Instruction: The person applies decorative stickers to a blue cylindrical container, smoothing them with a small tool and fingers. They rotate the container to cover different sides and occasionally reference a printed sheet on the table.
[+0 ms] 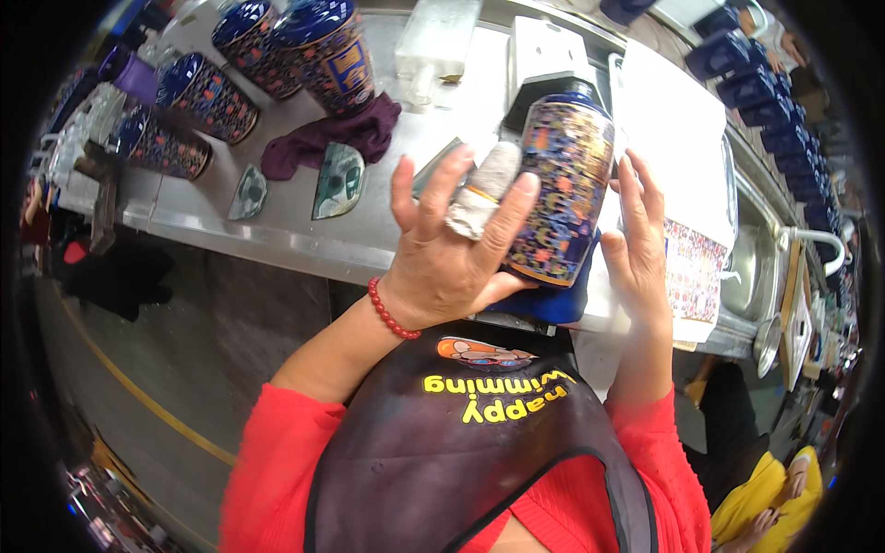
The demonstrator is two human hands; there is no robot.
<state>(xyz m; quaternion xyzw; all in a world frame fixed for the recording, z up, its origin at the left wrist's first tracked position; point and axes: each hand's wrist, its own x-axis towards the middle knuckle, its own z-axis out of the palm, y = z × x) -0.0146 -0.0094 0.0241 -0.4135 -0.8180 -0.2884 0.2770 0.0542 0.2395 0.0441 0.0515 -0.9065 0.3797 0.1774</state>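
Observation:
A dark blue ceramic bottle (pixel 564 189) with a dense multicoloured pattern stands tilted between my hands, its neck away from me. My left hand (pixel 452 244) has its fingers spread. Its thumb lies by the bottle's base and a finger touches the left side. One finger wears a whitish cloth cover (pixel 484 191) with a yellowish band. My right hand (pixel 638 235) is open along the bottle's right side, fingers stretched; whether it touches is hard to tell. Behind the bottle's neck is a black angular stand (pixel 544 89). Dark blue material (pixel 572 300) lies below the base.
Several patterned blue jars (pixel 327 60) stand at the far left near a purple cloth (pixel 369 129) and flat greenish pieces (pixel 338 182). A clear container (pixel 435 46) is at the back. Patterned sheets (pixel 693 276), a sink (pixel 751 276) and a faucet (pixel 820 238) are at right.

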